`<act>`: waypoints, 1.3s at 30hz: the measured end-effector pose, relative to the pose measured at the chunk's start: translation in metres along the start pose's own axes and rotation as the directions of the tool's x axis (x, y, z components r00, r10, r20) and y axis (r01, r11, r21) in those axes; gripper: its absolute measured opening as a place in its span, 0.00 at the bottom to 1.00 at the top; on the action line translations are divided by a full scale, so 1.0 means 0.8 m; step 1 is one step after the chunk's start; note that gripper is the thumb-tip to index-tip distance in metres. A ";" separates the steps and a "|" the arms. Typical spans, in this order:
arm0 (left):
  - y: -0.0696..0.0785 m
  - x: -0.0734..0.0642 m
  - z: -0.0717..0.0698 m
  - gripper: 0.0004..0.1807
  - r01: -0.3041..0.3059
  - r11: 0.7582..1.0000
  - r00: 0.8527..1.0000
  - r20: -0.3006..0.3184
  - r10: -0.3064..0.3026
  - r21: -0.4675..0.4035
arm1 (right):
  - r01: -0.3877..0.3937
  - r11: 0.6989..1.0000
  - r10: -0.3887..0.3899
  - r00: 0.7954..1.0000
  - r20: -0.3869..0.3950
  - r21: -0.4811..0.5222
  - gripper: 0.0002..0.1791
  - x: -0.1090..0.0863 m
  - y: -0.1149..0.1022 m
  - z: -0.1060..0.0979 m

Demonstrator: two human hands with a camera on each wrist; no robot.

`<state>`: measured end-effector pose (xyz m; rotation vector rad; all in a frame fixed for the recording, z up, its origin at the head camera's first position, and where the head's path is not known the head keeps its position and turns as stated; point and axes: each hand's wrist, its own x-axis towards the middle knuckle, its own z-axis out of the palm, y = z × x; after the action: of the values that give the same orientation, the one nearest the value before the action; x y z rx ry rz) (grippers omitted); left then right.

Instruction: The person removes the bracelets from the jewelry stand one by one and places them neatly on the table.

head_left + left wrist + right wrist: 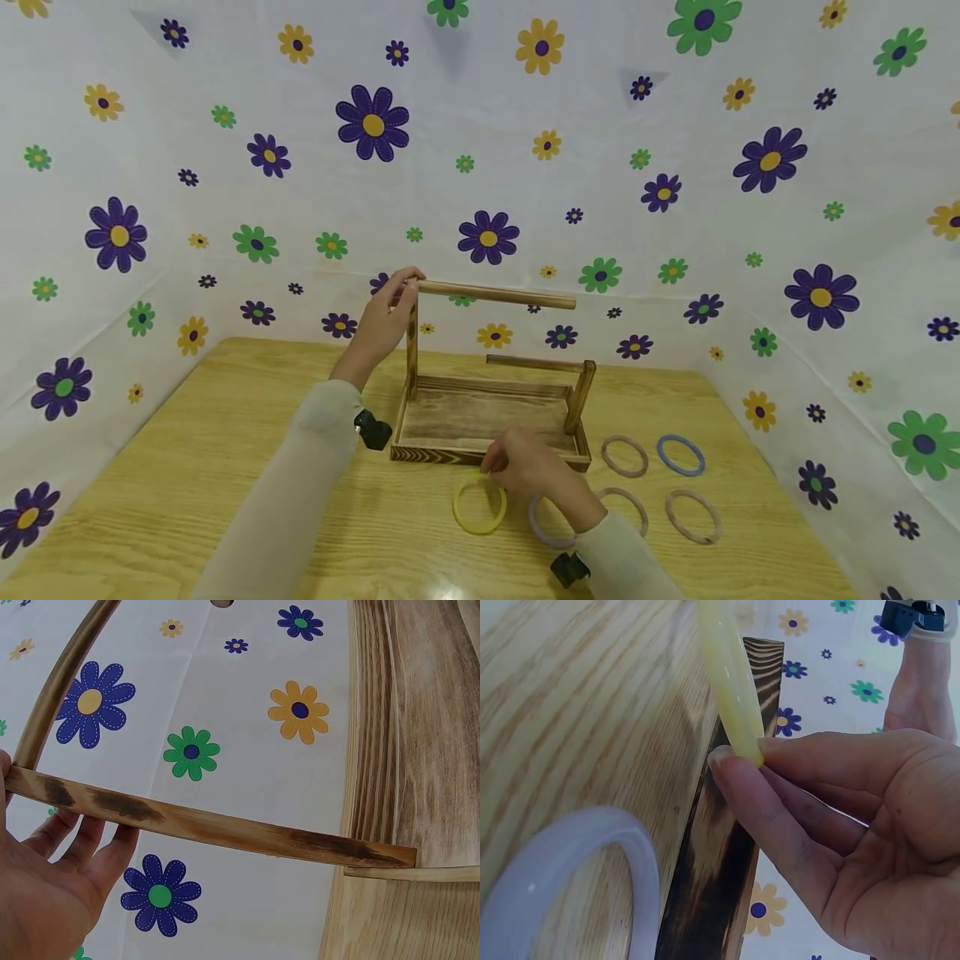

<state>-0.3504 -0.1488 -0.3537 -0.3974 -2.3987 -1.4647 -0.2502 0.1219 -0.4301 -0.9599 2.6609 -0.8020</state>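
Observation:
My left hand (381,323) grips the top of the tall left post (210,823) of a wooden bangle stand, where the upper bar (495,293) joins it. A yellow bangle (480,532) is pinched at its edge between the thumb and fingers of my right hand (534,473). It is in front of the stand's tray base (442,455), tilted up in the right wrist view. On the stand's right, a shorter post (582,396) carries a lower bar (532,363) pointing left. Both bars are bare. Below my right hand, a lavender bangle (646,877) lies partly hidden on the table.
To the right of the stand, a blue bangle (678,437) and several pale brownish bangles (626,476) lie flat on the wooden table (187,467). White flowered cloth (465,192) encloses the back and both sides.

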 end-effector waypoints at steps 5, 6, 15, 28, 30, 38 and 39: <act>0.000 0.000 0.000 0.21 -0.002 1.000 1.000 0.002 0.002 -0.003 | -0.009 1.000 0.009 1.000 0.005 -0.015 0.06 0.000 -0.002 0.002; 0.001 0.000 0.000 0.21 -0.003 1.000 1.000 0.002 0.003 -0.004 | -0.008 1.000 0.008 1.000 0.004 -0.018 0.06 0.000 -0.002 0.003; 0.000 0.000 0.000 0.21 -0.004 1.000 1.000 0.001 0.004 -0.003 | -0.011 1.000 0.011 1.000 -0.001 -0.028 0.06 0.001 0.002 0.011; 0.001 -0.001 0.001 0.21 -0.006 1.000 1.000 0.001 0.006 0.001 | 0.009 0.996 -0.012 0.999 -0.038 -0.094 0.06 0.003 0.001 0.015; 0.001 -0.001 0.001 0.21 -0.003 1.000 1.000 0.002 0.003 -0.004 | 0.011 0.994 -0.016 0.999 -0.043 -0.111 0.06 0.003 0.001 0.016; 0.002 -0.001 0.000 0.22 0.013 1.000 1.000 0.005 -0.013 -0.003 | 0.001 0.990 -0.009 0.999 -0.053 -0.143 0.05 0.005 -0.002 0.018; 0.002 -0.001 0.000 0.22 0.013 1.000 1.000 0.004 -0.013 -0.004 | 0.004 0.989 -0.013 0.998 -0.057 -0.151 0.05 0.005 -0.002 0.018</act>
<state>-0.3492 -0.1480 -0.3523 -0.3875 -2.4064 -1.4755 -0.2475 0.1124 -0.4415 -0.9983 2.8026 -0.6468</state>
